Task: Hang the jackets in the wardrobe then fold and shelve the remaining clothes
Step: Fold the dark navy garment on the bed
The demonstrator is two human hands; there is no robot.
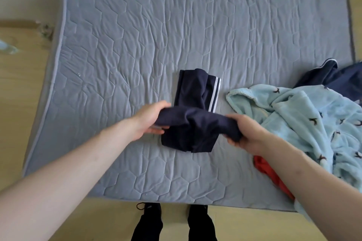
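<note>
Quilted grey mattress (pixel 137 45): your left hand (pixel 148 121) and right hand (pixel 244 133) grip the half-folded navy track pants (pixel 195 103) mid-bed; soft, limp cloth, likely best held at the fold's ends.

Arms: bare from the frame edge to the wrists, no sleeves, watch or rings showing on the left hand (pixel 146 121) or right hand (pixel 248 133).
Legs: black trousers (pixel 147 227), at 6 o'clock.
Feet: black shoes (pixel 148 208), dark laces.
</note>
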